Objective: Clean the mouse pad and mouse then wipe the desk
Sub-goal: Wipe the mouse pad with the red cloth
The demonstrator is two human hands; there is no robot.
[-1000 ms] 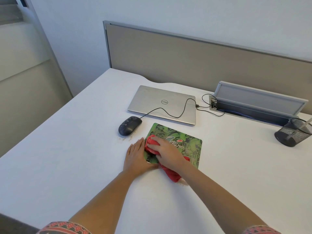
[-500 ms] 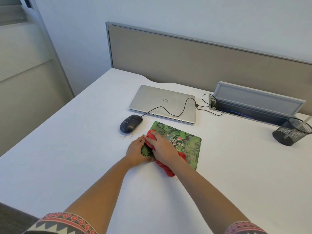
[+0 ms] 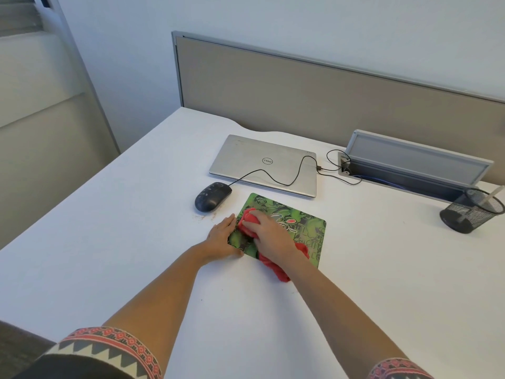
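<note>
- The right hand (image 3: 269,236) has its grip closed down on a bunched red cloth (image 3: 276,265), pressing it flat onto the near-left part of the mouse pad (image 3: 303,228); the cloth's loose tail trails back past the pad's near edge onto the surface (image 3: 136,214).
- The left hand (image 3: 222,237) lies palm down, fingers together and flat, with no grasp on anything; it pins the pad's left edge, half on the pad and half on the surface.
- The pad's long axis runs from the hands away to the right, so most of the unwiped green face lies right of and beyond the cloth. The right hand is the nearer one for that sweep.
- The mouse (image 3: 212,196) sits just beyond the left hand, off the pad's far-left corner, its cable (image 3: 273,177) running across the closed laptop (image 3: 262,162).
- Brown crumbs (image 3: 206,216) lie between mouse and left hand.
</note>
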